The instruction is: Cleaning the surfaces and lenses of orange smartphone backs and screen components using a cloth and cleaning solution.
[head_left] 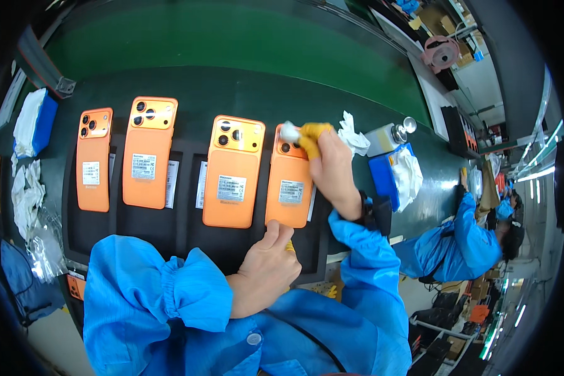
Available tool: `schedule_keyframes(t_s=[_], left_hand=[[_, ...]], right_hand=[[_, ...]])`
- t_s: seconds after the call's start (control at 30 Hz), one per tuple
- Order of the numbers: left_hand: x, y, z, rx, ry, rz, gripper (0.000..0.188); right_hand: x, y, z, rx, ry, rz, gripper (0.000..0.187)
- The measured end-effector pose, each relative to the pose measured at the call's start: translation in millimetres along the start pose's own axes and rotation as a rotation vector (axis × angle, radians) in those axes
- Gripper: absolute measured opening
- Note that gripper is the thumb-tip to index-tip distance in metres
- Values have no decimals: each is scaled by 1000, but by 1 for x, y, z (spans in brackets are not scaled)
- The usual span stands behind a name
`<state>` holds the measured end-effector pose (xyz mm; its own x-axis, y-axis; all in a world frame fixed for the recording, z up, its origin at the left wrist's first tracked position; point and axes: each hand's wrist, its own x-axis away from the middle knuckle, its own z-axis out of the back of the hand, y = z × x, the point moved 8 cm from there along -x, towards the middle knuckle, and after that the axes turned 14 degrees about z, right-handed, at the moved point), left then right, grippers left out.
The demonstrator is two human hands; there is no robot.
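Observation:
Several orange smartphones lie back up in and over a black tray (194, 241), each with a white label. My left hand (266, 266) is closed, its fingertips holding the lower edge of the rightmost phone (289, 210). My right hand (333, 166), with yellow finger covers, pinches a small white wad (289, 132) against that phone's camera area, which the wad partly hides. To its left lies another phone (232, 169), apart from both hands. Two more phones, one tall (149, 141) and one at the far left (94, 156), lie further along the tray.
A metal-topped bottle (388, 139) stands at the right beside crumpled white tissue (353, 135) and a blue box of wipes (382, 175). At the left are another blue box (42, 125), crumpled wipes (28, 200) and clear plastic (46, 250). A co-worker in blue (454, 241) is further right.

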<state>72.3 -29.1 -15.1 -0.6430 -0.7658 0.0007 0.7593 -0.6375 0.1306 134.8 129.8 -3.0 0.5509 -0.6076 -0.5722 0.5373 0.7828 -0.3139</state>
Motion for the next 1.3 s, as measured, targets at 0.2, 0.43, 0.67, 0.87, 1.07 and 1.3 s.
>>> schedule_keyframes(t_s=[0.2, 0.43, 0.67, 0.87, 1.07, 1.3], left_hand=[[-1, -1, 0, 15, 17, 5, 22], [0, -4, 1, 38, 25, 12, 24], [-2, -1, 3, 49, 18, -20, 27], [2, -4, 0, 70, -9, 6, 28], [3, 2, 1, 46, -44, -18, 26], [18, -12, -8, 34, -108, 58, 38]], right_hand=[[-6, 12, 2, -62, 48, -40, 21], [21, -18, 3, 3, 39, 30, 19], [-17, -1, 1, -50, 28, 18, 18], [11, -23, -17, -37, -180, 109, 21], [16, -18, 5, -40, -53, 105, 22], [46, -34, 0, -63, -130, 48, 22]])
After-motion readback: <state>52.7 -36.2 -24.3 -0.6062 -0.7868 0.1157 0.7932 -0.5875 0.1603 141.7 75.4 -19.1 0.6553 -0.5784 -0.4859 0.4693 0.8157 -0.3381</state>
